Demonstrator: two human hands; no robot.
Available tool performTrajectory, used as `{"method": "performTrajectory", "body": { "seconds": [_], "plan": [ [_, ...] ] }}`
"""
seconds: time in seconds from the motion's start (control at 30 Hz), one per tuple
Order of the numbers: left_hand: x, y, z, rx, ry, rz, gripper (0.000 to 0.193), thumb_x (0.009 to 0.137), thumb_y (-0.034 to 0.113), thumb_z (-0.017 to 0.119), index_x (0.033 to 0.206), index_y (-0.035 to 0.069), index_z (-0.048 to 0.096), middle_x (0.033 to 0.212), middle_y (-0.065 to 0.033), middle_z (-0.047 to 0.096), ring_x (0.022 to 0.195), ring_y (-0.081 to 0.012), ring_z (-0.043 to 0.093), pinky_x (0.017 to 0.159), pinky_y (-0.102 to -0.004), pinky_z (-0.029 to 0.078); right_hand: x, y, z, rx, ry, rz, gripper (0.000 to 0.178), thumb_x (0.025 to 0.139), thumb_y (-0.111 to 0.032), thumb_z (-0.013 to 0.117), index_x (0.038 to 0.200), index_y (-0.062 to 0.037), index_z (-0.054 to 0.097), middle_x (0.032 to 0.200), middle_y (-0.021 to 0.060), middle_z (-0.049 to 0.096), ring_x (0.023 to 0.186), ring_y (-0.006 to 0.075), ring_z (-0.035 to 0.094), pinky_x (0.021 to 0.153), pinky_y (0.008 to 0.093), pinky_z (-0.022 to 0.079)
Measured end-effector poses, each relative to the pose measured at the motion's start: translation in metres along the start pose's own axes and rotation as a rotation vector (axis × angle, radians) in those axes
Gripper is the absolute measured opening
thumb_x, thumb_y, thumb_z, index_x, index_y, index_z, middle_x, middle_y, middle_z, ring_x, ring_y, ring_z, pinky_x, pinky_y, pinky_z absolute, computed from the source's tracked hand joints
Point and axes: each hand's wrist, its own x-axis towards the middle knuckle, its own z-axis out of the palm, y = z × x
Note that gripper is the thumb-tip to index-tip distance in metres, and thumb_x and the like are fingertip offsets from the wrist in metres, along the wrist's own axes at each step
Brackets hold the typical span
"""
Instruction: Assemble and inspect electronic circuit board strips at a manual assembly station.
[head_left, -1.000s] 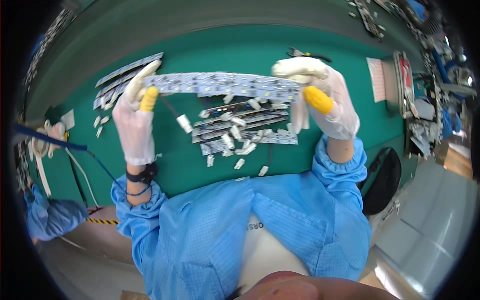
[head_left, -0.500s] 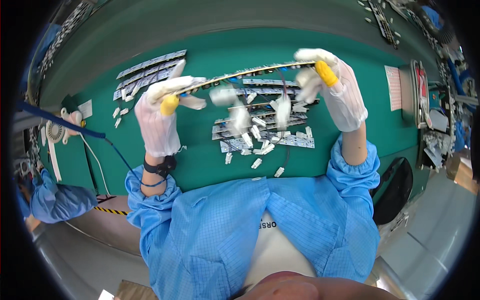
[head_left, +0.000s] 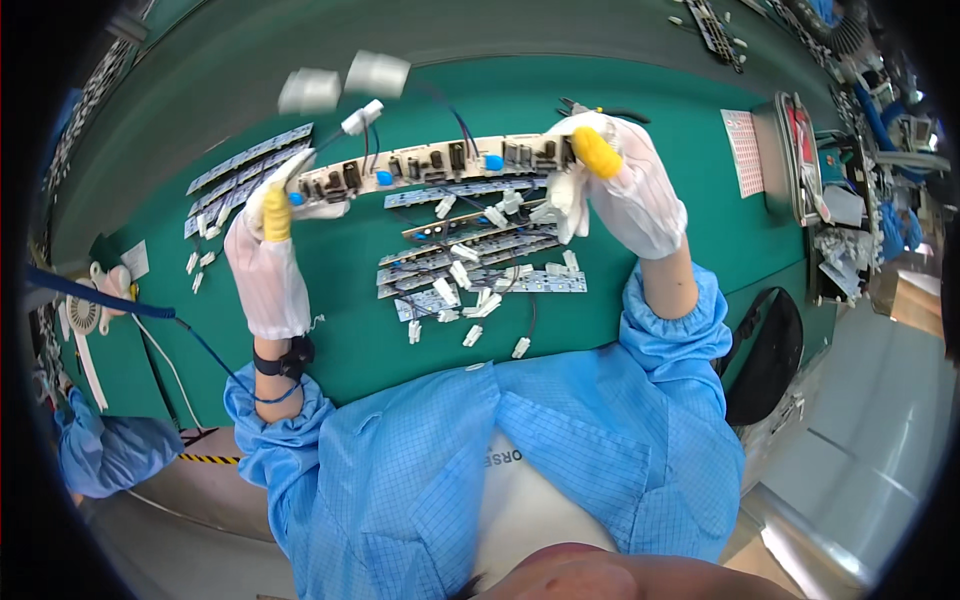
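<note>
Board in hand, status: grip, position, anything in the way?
Left hand, right hand: each gripping one end. Board: raised, component side showing. No clear obstruction; white connectors beyond far edge, two blurred.

Board (head_left: 424, 165) between left hand (head_left: 265, 222) and right hand (head_left: 622, 185)

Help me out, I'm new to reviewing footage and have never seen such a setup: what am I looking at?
There is no machine here: a person works with two gloved hands. A wide fisheye camera on the person's head looks down, so straight edges bend toward the rim. The left hand and right hand hold a long circuit board near its ends; its side with black and blue parts shows. White connectors appear above it, two of them blurred. On the green work surface lie a middle group of boards, another group at the left, and pliers beyond the right hand.
</note>
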Motion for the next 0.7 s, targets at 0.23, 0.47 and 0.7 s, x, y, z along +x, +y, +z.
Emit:
{"method": "performTrajectory", "body": {
  "seconds": [0.23, 0.47, 0.7],
  "plan": [
    [0.003, 0.004, -0.002, -0.121, -0.098, 0.08, 0.058, 0.098, 0.047, 0.034, 0.11, -0.001, 0.063, 0.067, -0.0084, 0.068, 0.071, -0.0139, 0.063, 0.076, -0.0287, 0.046, 0.003, 0.011, -0.011, 0.098, -0.035, 0.037, 0.058, 0.085, -0.046, 0.062, 0.107, 0.0056, 0.049, 0.068, 0.0162, 0.061, 0.048, 0.0204, 0.059, 0.039, 0.027, 0.049],
    [0.011, 0.007, 0.009, -0.897, -0.339, 0.008, 0.06, 0.091, 0.049, 0.05, 0.126, 0.0, 0.048, 0.094, -0.0144, 0.068, 0.084, -0.02, 0.066, 0.084, -0.0294, 0.047, 0.01, -0.002, 0.021, -0.111, 0.134, -0.027, 0.051, 0.084, -0.032, 0.066, 0.12, 0.0013, 0.051, 0.08, 0.0082, 0.061, 0.063, 0.0104, 0.058, 0.054, 0.0192, 0.046],
    [0.084, -0.022, -0.056, -0.13, 0.1, 0.009, 0.019, 0.092, 0.007, 0.048, 0.101, -0.002, 0.062, 0.097, -0.0097, 0.065, 0.087, -0.0175, 0.063, 0.079, -0.0272, 0.049, 0.008, -0.008, 0.016, -0.093, 0.055, 0.03, 0.054, 0.084, -0.026, 0.065, 0.126, 0.0021, 0.047, 0.098, 0.0056, 0.062, 0.068, 0.0109, 0.061, 0.061, 0.0214, 0.05]
  ]
}}
